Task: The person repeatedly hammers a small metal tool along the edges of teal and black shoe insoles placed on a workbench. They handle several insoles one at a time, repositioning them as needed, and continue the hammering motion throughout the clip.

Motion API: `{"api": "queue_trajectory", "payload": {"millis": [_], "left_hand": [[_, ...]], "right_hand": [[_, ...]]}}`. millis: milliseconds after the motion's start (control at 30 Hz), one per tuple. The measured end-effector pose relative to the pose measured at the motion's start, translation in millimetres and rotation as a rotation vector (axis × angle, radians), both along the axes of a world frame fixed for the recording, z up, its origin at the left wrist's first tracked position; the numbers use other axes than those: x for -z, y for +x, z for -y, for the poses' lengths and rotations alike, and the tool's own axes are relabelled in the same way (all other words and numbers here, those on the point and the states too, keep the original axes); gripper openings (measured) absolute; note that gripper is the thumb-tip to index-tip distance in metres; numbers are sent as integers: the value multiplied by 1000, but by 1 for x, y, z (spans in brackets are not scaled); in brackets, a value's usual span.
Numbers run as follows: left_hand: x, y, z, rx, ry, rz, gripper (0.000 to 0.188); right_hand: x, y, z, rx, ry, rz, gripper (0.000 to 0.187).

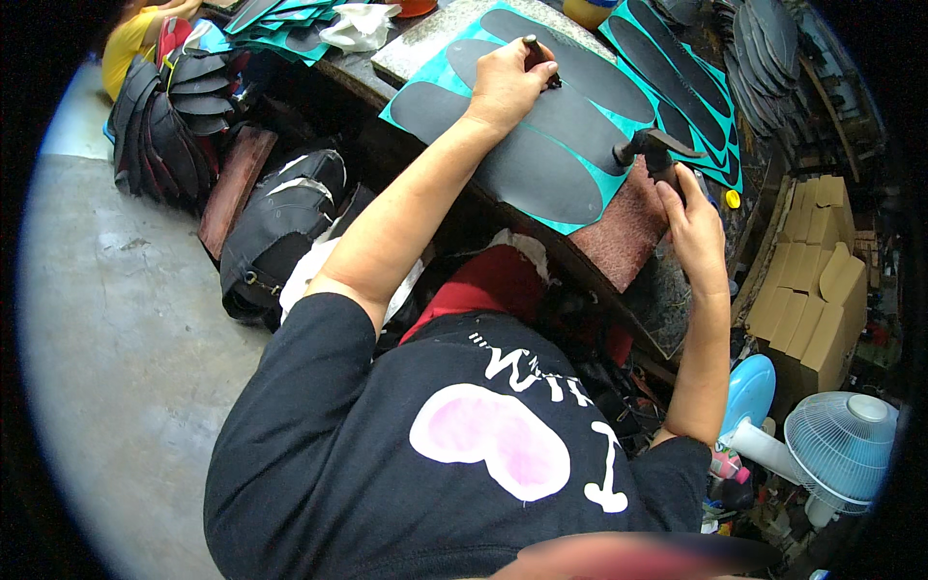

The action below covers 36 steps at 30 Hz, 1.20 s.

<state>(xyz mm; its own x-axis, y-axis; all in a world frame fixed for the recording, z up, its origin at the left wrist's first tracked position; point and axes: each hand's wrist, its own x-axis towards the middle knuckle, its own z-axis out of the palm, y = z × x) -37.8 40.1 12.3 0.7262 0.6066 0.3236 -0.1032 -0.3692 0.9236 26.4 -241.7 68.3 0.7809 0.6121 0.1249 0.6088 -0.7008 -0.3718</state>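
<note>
My left hand (pixel 510 82) is closed around a short dark punch (pixel 532 46), its lower end down on a teal sheet (pixel 612 182). Sole-shaped dark grey pieces (pixel 541 179) cover most of that sheet, with teal showing between them. My right hand (pixel 691 217) grips a hammer (pixel 652 143) by its dark handle. The hammer's head hangs over the sheet's right edge, to the right of the punch and apart from it. Beneath the sheet lies a pale block (pixel 411 60), and a reddish-brown board (pixel 623 232) sticks out near my right hand.
More teal sheets with dark soles (pixel 677 72) lie to the right, and others (pixel 280 29) at the far left. Bundles of dark soles (pixel 159 126) stand left. Cardboard boxes (pixel 812 280) and a fan (pixel 841 449) are at right. Another person's yellow sleeve (pixel 126 48) shows far left.
</note>
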Motion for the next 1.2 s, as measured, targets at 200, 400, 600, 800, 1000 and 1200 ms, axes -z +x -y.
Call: {"api": "queue_trajectory", "payload": {"millis": [200, 400, 600, 800, 1000, 1200], "left_hand": [[1, 5, 2, -57, -187, 60, 11], [-5, 6, 9, -108, 500, -18, 16], [4, 12, 16, -129, 522, 62, 16], [10, 14, -2, 10, 40, 31, 13], [-1, 12, 11, -29, 535, 63, 15], [5, 17, 22, -56, 362, 114, 14]], "right_hand": [[-34, 1, -25, -112, 285, -39, 36], [-69, -14, -58, -299, 703, 224, 36], [-27, 1, -61, -31, 245, 263, 38], [-44, 6, -48, -165, 352, 238, 41], [-64, -11, -56, -291, 631, 341, 36], [-30, -6, -55, -29, 183, 354, 37]]}}
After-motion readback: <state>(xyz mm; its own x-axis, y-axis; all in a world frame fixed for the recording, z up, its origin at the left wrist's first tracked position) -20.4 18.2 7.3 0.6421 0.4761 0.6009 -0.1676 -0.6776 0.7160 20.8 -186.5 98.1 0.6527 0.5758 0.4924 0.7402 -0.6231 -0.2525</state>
